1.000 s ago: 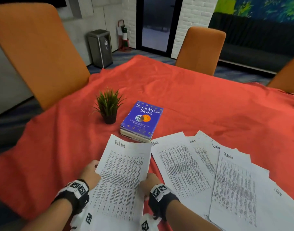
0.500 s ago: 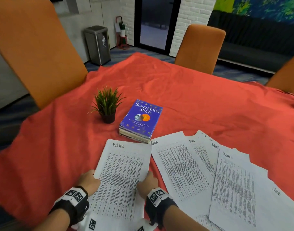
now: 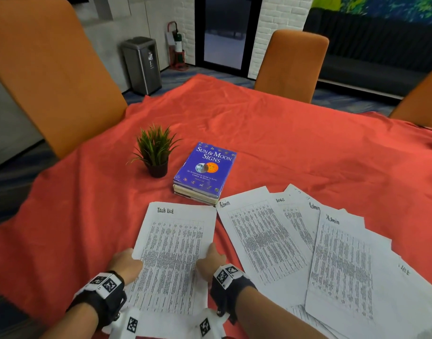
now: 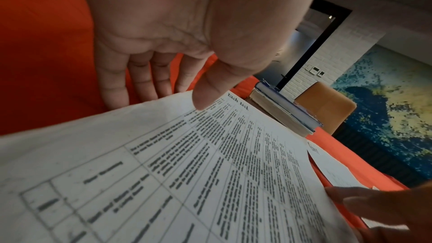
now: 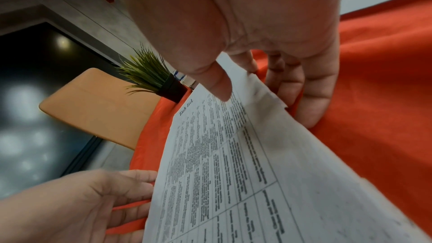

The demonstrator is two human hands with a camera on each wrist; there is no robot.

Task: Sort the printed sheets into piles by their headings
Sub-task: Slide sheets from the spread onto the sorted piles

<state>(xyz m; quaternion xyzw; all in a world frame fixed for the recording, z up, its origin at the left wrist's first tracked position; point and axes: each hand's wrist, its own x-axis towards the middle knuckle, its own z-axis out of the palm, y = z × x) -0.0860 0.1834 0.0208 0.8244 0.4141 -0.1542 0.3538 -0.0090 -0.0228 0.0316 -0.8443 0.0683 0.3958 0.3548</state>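
Both hands hold a printed sheet headed "Task List" (image 3: 173, 253) just above the red cloth at the near edge. My left hand (image 3: 126, 265) pinches its left edge, with the thumb on top and the fingers underneath (image 4: 170, 99). My right hand (image 3: 211, 260) pinches the right edge the same way (image 5: 261, 97). To the right, more sheets lie fanned and overlapping: an "Admin" sheet (image 3: 261, 241), a "Logs" sheet (image 3: 295, 216) half under it, and another "Admin" sheet (image 3: 342, 265) on top of several others.
A blue book, "Sun & Moon Signs" (image 3: 205, 167), lies on another book just beyond the held sheet. A small potted plant (image 3: 156, 152) stands to its left. The red tablecloth (image 3: 283, 143) stretches beyond. Orange chairs (image 3: 50, 77) stand round the table.
The Task List sheet has come down and slightly toward me, away from the book. Both hands keep their hold on its edges.
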